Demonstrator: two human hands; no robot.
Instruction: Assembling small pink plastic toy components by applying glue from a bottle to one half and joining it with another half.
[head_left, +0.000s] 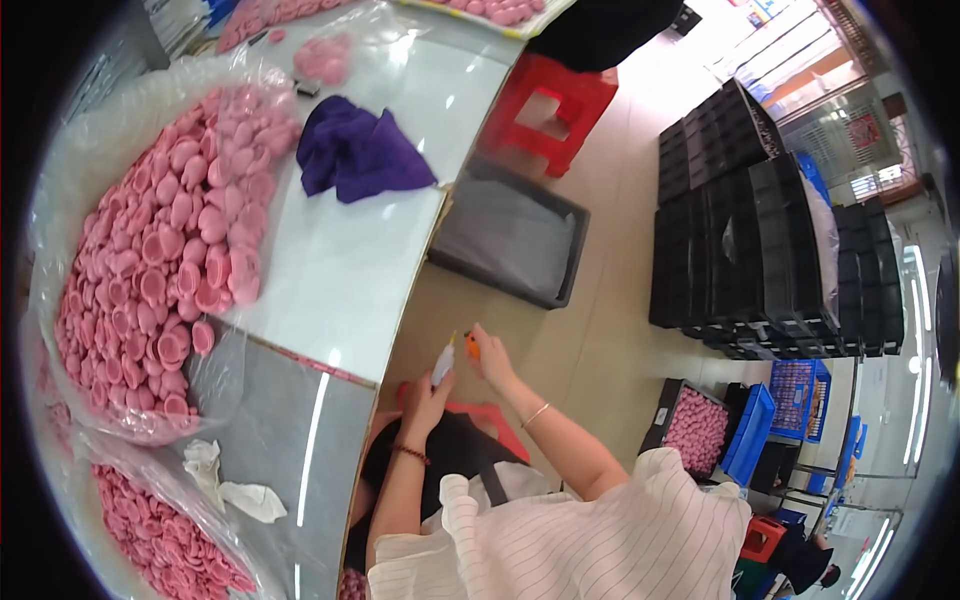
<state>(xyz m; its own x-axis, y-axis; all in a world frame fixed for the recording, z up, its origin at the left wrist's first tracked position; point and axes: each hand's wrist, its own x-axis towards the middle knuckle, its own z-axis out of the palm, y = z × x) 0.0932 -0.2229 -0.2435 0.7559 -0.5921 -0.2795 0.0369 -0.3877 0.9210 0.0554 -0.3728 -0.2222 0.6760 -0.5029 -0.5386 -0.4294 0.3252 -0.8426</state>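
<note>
In front of my lap, beside the table's edge, my left hand (425,404) is closed around a slim white tube (443,365) with a thin yellow tip pointing up and away. Just to its right, my right hand (489,362) grips a small orange object (472,345) with a dark spot; its exact kind is too small to tell. The two hands are close together but apart. On the table to the left, a large clear plastic bag (215,385) lies spread open, full of pink rounded, hollow pieces (150,250).
A purple cloth (360,150) lies on the white tabletop (310,290). A second bag of pink pieces (160,535) and crumpled white gloves or tissue (250,500) are nearer. On the floor stand a grey crate (510,240), a red stool (550,105) and stacked black crates (745,240).
</note>
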